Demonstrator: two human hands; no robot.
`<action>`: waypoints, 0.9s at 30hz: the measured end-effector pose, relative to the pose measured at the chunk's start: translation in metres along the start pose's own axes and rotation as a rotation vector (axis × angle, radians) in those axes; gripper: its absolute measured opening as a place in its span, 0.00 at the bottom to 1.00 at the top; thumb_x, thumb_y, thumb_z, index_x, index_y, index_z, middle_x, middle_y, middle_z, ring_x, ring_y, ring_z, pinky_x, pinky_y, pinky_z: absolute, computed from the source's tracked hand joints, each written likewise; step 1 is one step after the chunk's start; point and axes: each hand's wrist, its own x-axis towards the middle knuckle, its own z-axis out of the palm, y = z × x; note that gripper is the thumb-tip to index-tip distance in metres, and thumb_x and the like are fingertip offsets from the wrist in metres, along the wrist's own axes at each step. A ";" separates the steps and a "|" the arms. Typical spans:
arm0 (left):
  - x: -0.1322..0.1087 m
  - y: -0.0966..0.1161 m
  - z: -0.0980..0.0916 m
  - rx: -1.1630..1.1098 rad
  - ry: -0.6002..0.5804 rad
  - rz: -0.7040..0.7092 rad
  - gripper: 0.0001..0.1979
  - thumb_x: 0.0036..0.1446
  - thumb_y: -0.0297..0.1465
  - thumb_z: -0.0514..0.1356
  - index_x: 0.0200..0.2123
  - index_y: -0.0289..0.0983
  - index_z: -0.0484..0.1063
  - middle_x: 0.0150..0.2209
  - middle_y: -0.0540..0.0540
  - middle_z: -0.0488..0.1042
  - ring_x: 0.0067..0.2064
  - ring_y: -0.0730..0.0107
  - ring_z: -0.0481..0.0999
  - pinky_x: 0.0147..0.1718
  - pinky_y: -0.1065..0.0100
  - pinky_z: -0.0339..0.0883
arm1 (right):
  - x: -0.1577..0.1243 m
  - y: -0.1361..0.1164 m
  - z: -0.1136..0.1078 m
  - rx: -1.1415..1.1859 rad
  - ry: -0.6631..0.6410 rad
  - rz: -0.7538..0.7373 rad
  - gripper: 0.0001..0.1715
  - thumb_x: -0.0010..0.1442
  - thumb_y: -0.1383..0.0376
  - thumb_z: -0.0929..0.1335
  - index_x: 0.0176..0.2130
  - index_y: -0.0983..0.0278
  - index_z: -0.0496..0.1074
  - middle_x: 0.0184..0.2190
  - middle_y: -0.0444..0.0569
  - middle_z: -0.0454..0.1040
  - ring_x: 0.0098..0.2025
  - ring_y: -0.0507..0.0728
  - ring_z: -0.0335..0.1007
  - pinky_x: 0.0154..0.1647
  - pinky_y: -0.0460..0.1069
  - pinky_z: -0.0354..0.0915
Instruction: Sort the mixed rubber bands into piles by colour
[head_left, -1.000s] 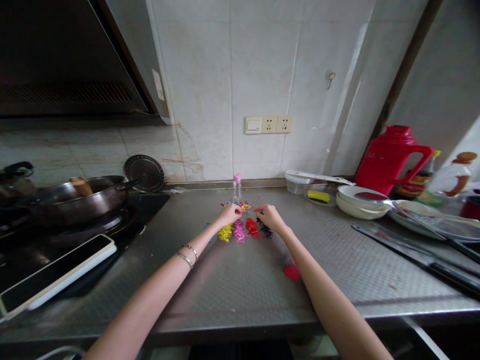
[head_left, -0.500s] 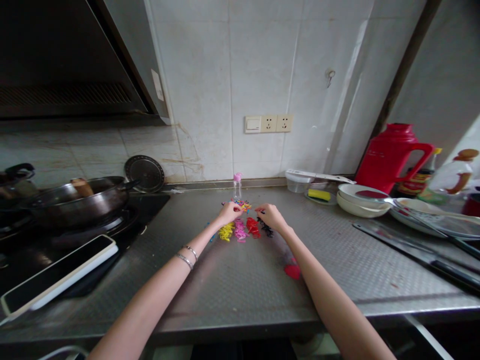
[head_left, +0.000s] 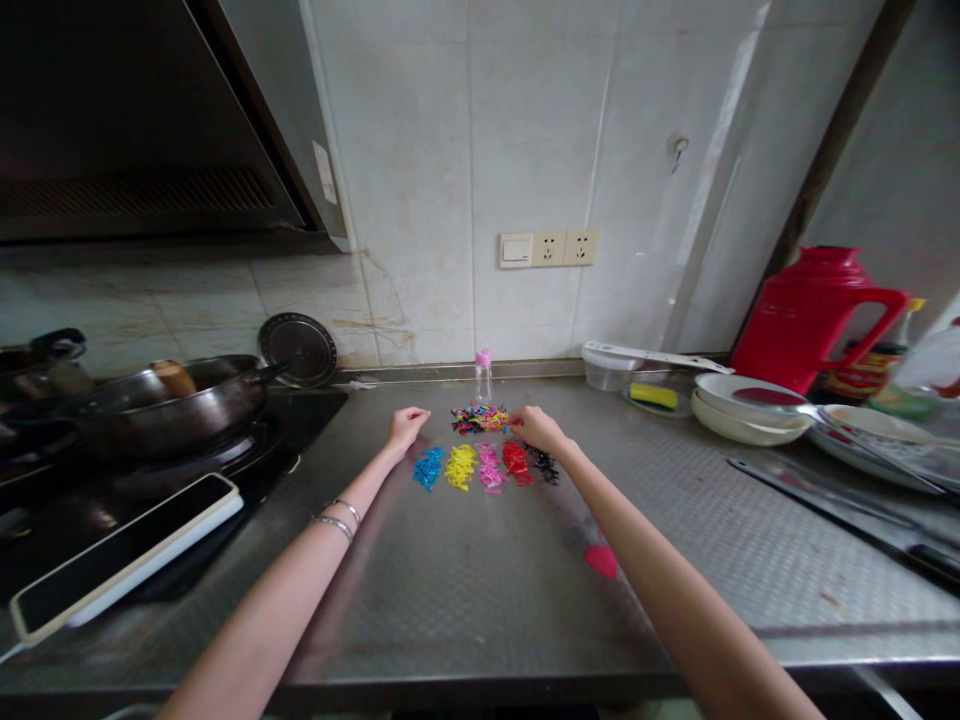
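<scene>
A mixed heap of small coloured strips, perhaps little rubber bands (head_left: 480,419), lies on the metal counter. Nearer me, sorted heaps form a row: blue (head_left: 428,468), yellow (head_left: 460,466), pink (head_left: 490,470), red (head_left: 517,463) and black (head_left: 546,467). My left hand (head_left: 406,430) is above and left of the blue heap, fingertips pinched together; anything between them is too small to make out. At the mixed heap's right edge, my right hand (head_left: 537,428) also pinches, its fingertips' contents unclear. It partly covers the black heap.
A small clear bottle with a pink top (head_left: 484,376) stands behind the mixed heap. On the left are a pan (head_left: 172,405) and a phone (head_left: 124,555). Bowls (head_left: 750,425), a knife (head_left: 832,520) and a red thermos jug (head_left: 806,320) are at right.
My left hand has moved left, away from the mixed heap, and the blue heap now shows fully. My right hand stays near the heap's right edge. The view has shifted slightly.
</scene>
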 end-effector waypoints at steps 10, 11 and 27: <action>0.010 -0.021 0.008 -0.025 0.053 0.102 0.11 0.45 0.34 0.56 0.28 0.32 0.73 0.29 0.43 0.75 0.33 0.68 0.73 0.34 0.70 0.64 | 0.017 0.000 0.023 -0.080 0.001 -0.003 0.14 0.51 0.59 0.63 0.33 0.61 0.74 0.32 0.51 0.74 0.34 0.55 0.69 0.30 0.43 0.59; 0.010 -0.021 0.008 -0.023 0.054 0.105 0.11 0.45 0.34 0.56 0.28 0.32 0.73 0.29 0.43 0.75 0.33 0.68 0.73 0.34 0.70 0.64 | 0.017 0.000 0.023 -0.073 0.000 -0.005 0.13 0.51 0.61 0.63 0.33 0.61 0.74 0.32 0.51 0.74 0.35 0.54 0.69 0.31 0.43 0.59; 0.011 -0.024 0.011 -0.079 0.078 0.102 0.10 0.42 0.33 0.58 0.25 0.32 0.73 0.25 0.43 0.75 0.29 0.68 0.72 0.29 0.70 0.63 | 0.026 -0.036 0.005 0.152 0.018 -0.188 0.14 0.51 0.66 0.63 0.37 0.63 0.74 0.30 0.48 0.75 0.32 0.52 0.68 0.32 0.42 0.59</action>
